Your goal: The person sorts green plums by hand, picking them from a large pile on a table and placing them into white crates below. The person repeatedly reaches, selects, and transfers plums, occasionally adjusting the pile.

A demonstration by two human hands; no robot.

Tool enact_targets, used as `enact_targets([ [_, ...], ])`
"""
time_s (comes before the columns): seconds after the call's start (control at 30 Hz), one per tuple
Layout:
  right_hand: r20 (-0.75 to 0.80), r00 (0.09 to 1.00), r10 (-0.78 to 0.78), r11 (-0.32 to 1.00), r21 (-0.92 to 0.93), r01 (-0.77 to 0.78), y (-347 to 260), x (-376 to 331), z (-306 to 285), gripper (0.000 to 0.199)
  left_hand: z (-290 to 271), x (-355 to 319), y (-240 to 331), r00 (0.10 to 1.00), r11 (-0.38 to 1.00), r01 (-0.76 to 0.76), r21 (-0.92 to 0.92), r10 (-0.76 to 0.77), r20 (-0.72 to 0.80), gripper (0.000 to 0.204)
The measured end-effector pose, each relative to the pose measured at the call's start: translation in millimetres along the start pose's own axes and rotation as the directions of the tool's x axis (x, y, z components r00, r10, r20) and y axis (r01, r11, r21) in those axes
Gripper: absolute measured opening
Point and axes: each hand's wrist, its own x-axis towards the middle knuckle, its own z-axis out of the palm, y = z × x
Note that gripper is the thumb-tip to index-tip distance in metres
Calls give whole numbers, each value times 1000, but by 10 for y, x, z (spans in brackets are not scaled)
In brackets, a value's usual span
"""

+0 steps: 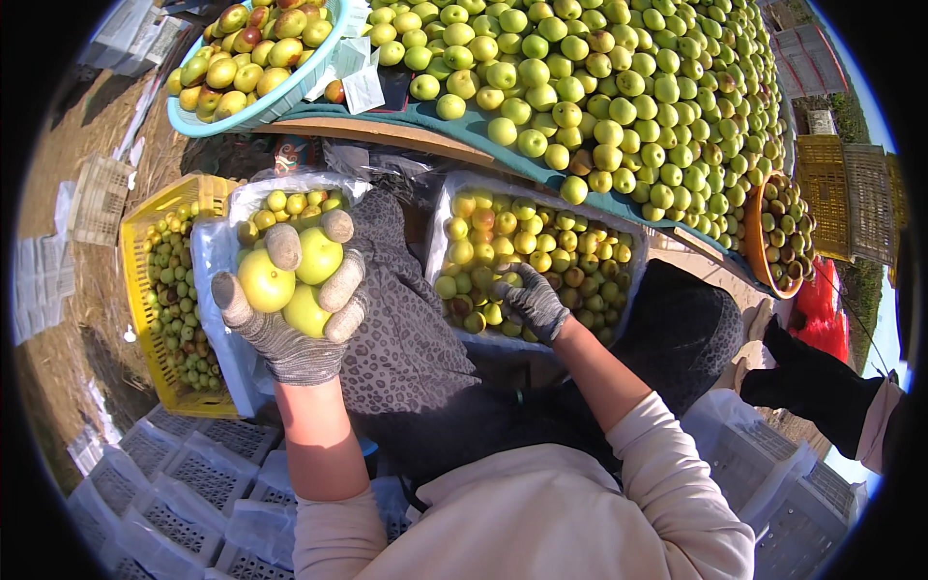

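My left hand [295, 353], in a grey knit glove with pale fingertips, is raised with its fingers curled round three yellow-green jujubes [267, 281]. Below and behind it is a lined crate of jujubes [277, 201], partly hidden by the hand. My right hand [534, 304], in a darker grey glove, reaches into a wider white-lined crate [448, 215] between my knees. Its fingers are closed about a yellow-green jujube [508, 279] on top of the layer. Yellow, green and brownish jujubes fill that crate.
A teal-covered table [454, 124] bears a large heap of green jujubes. A light-blue basket [180, 118] stands at its left, an orange basin [755, 237] at its right. A yellow crate [159, 372] sits at left. Grey crates [198, 474] lie behind me; a black-sleeved person [812, 382] is at right.
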Motion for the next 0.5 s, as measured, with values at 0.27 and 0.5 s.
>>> enact_targets([
  [0.27,-44,804,-593,513,-790,336,-108,243,212,49,43,-8,-19,998,1000,-7,12,8,-57,44],
  [0.5,15,861,-509,501,-808,310,-328,569,137,58,14,26,-2,999,999,31,-7,-31,-19,43],
])
